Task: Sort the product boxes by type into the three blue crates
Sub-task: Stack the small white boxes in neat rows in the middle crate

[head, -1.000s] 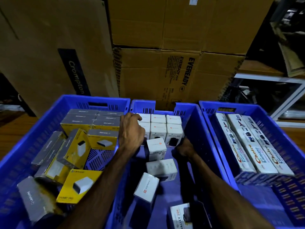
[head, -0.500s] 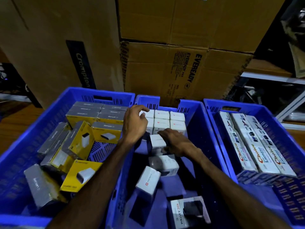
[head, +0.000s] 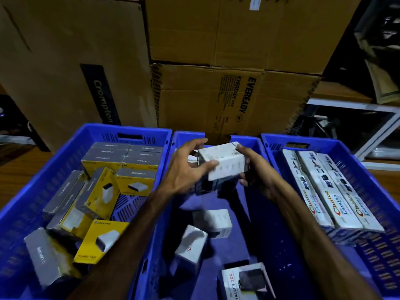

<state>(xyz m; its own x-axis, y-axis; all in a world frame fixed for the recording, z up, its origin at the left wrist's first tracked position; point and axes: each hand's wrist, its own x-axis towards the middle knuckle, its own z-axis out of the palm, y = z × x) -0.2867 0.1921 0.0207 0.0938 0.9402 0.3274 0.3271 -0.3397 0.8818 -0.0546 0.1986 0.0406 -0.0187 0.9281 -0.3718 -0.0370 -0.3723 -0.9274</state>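
Corrugated cartons [head: 216,100], hands gripping white box [head: 223,161]

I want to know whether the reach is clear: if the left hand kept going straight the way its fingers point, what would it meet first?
The left hand already grips the white cardboard product box; past it, probably the right hand, though depth is unclear.
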